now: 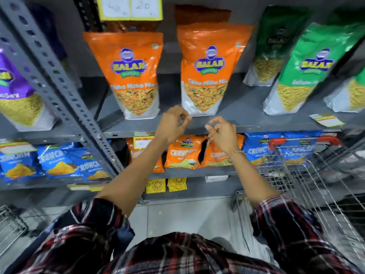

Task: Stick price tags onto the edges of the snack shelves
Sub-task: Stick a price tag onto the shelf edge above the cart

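Plaid sleeves (94, 230) nearest the camera, rolled up, both forearms raised toward the shelving. Wire shopping cart (308, 175) on the right, red handle near the right wrist; bracelet (236, 154) on that wrist. Left hand (173, 123) at the front edge of the shelf (256, 126), fingers curled, thumb and forefinger pinched together; whether anything sits in the pinch cannot be told. Right hand (222, 133) just beside it and slightly lower, fingers loosely curled and narrow, thumb and forefinger close; contents likewise unclear. Hands apart, not touching. One price tag (143, 140) hanging from the shelf edge left of the left hand; another price tag (325, 120) lying flat on the shelf surface near its right end. Below the edge, orange crunch packets (183, 153) with blue packets (57, 165) to either side. On the shelf above the hands, two orange mix bags (207, 70) standing upright, green bags (308, 68) to the right, a purple bag (13, 91) past the slotted grey upright (59, 80)
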Tool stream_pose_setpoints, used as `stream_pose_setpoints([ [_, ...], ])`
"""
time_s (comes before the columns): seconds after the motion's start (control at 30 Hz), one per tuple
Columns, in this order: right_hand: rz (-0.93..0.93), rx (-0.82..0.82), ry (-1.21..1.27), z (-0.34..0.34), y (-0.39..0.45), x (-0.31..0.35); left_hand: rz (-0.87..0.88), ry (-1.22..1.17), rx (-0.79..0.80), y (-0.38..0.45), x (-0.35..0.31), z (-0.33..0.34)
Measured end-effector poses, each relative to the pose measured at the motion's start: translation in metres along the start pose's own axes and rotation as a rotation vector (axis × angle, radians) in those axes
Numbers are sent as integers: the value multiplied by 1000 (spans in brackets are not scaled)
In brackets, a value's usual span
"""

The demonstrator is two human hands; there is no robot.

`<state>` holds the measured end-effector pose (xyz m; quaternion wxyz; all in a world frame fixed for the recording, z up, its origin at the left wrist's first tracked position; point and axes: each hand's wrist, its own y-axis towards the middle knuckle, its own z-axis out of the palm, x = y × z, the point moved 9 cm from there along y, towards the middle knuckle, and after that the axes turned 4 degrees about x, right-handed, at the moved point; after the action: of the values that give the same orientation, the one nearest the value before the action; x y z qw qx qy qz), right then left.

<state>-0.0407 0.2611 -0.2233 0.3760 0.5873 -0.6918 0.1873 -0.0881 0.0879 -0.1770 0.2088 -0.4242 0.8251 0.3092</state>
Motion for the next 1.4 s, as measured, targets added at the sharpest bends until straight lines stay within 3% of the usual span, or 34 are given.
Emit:
stream_pose_setpoints([
  [0.27,177,-143,32,-155,-9,-126,79,-56,85,64,-113,108],
  [0.47,308,-305,-40,-292,-6,-233,162,-14,269,104,-218,236],
  [0.63,396,-248,-113,-354,9,-309,78,-41,365,136,-261,318],
  [0.83,297,-63,-372,-354,66,-324,-47,193,408,163,-272,369],
  [1.03,364,-10,-535,-345,93,-326,-87,176,349,182,-280,385],
  [1.27,339,-28,-427,-350,94,-335,-102,216,313,190,-279,390],
  [1.4,359,-42,-236,-359,85,-342,-153,122,305,188,-276,389],
])
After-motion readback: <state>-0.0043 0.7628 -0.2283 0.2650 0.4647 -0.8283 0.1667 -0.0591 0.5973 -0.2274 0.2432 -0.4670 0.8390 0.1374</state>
